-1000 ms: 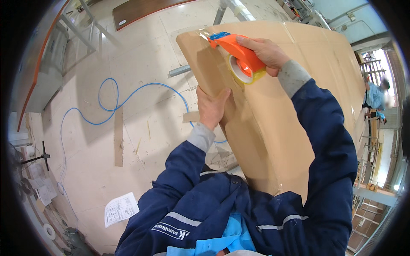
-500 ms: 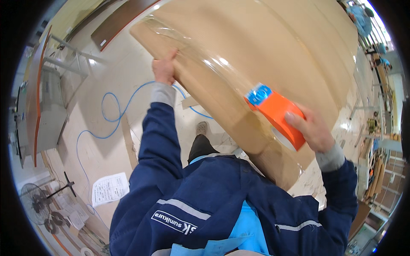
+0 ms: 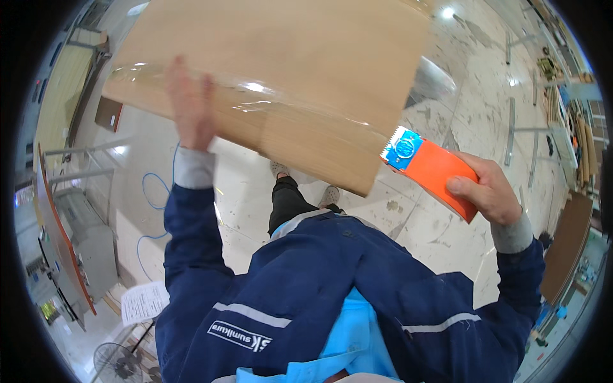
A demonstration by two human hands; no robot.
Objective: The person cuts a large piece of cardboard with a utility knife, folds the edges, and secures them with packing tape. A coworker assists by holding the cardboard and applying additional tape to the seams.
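Note:
In my right hand (image 3: 488, 191) is an orange tape dispenser (image 3: 440, 182) with a blue front piece and a toothed edge. That toothed edge is just beside the right corner of a large brown cardboard box (image 3: 274, 64). A strip of clear tape (image 3: 255, 96), shiny and wrinkled in places, runs along the box's near edge. Over that edge, toward its left part, lies my left hand (image 3: 191, 108). Its fingers look stretched out and apart, though blurred, and I cannot tell whether the palm presses on the cardboard.
A blue hose (image 3: 153, 191) curls across the floor at left. Behind it stands a rack with a red-edged board (image 3: 60, 223). A printed sheet (image 3: 144, 302) and a fan (image 3: 118, 362) are at lower left. Brown boards (image 3: 568, 246) lean at the right.
The box appears turned, its near edge now lying more across the view. My left hand has gone from gripping the edge to lying stretched out over it. The dispenser is now at the box's right corner.

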